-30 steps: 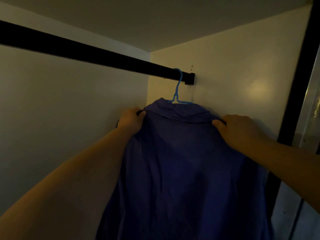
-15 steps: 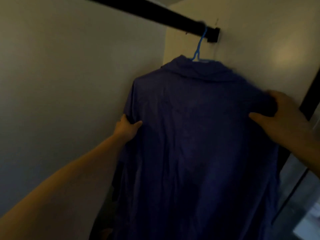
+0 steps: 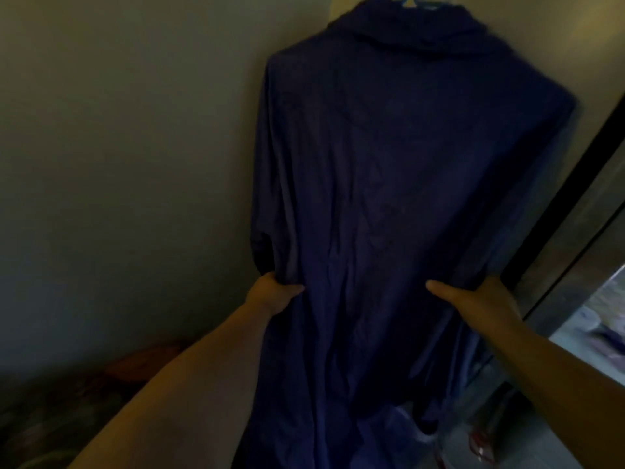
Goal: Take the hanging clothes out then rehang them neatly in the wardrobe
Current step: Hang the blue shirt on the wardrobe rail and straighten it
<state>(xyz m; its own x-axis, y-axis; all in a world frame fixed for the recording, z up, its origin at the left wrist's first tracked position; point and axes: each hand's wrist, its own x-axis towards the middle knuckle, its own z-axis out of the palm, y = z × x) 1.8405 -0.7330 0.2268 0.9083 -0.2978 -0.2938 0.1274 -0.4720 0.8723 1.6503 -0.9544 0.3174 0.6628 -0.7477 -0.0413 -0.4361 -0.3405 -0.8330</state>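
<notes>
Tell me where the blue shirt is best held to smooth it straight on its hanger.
Probably at its two side edges, low down, from the front, pulling downward: the blue shirt hangs flat from the hanger, with creases running lengthwise. The left hand and right hand already grip there.

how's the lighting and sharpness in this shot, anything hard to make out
Head view: dim and soft all over; the dark blue shirt shows only faint creases. Both the left hand and right hand are slightly smeared. The bottom-left corner sinks into shadow; bottom right, the lightest patch is blurred beyond reading.
</notes>
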